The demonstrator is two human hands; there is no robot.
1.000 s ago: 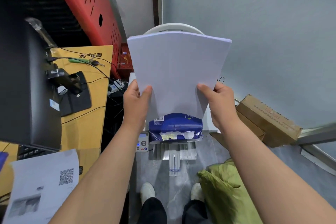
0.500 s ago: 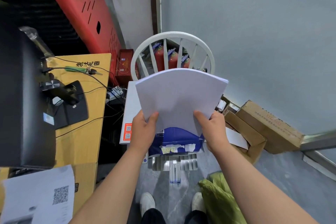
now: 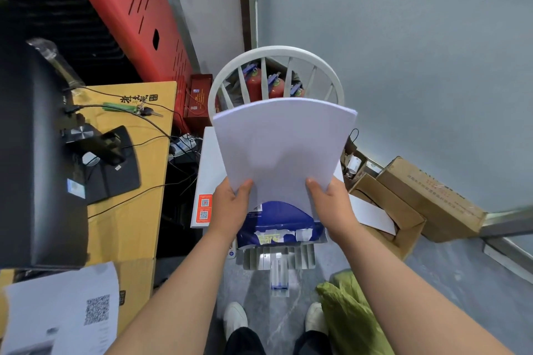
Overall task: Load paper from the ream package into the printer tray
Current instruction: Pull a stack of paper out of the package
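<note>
I hold a thick stack of white paper upright in front of me, its top edge fanned out. My left hand grips the stack's lower left corner and my right hand grips its lower right corner. Below the stack lies the torn blue ream package on top of the white printer. The printer's grey ribbed tray sticks out toward me under the package, with a narrow extension pulled out.
A white spindle-back chair stands behind the printer, red extinguishers behind it. A cardboard-covered desk with a black monitor and cables is at the left. Cardboard boxes lie at the right, a green bag near my feet.
My hands have lowered the paper stack from in front of the chair back toward the printer. The chair back and extinguishers have come into sight above the stack.
</note>
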